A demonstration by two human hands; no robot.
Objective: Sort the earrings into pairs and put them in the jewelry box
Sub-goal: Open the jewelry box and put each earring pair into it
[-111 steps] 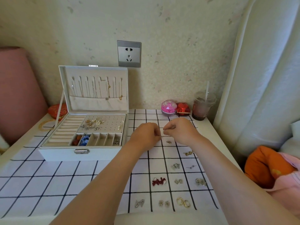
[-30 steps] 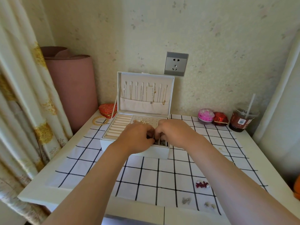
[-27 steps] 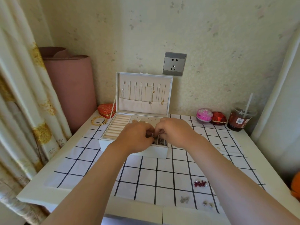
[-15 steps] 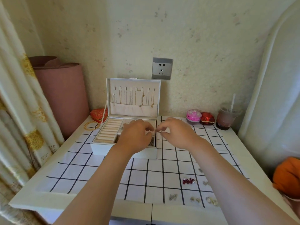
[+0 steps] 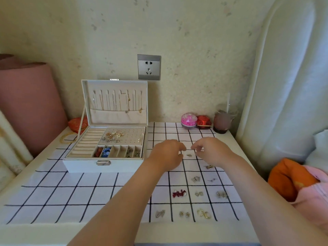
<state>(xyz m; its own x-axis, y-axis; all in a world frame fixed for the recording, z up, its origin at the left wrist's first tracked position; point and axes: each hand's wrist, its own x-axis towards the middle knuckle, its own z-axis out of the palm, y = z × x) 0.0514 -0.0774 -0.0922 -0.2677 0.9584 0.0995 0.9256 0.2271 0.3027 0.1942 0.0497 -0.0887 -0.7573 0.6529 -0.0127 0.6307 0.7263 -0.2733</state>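
On gridded tabletop [image 5: 71,192], below wall [image 5: 195,50]: small blurred earring [image 5: 189,155].
Fingertips of left hand [image 5: 166,155] hidden, grip unreadable; right hand [image 5: 211,151] loosely curled, empty.

You had soft, even daylight with a warm yellowish cast, and only faint shadows lay on the tabletop [image 5: 35,233]. Your wide lens bowed the edges. The cup [image 5: 221,122] at the back was smeared, and the small earrings [image 5: 202,213] looked soft.
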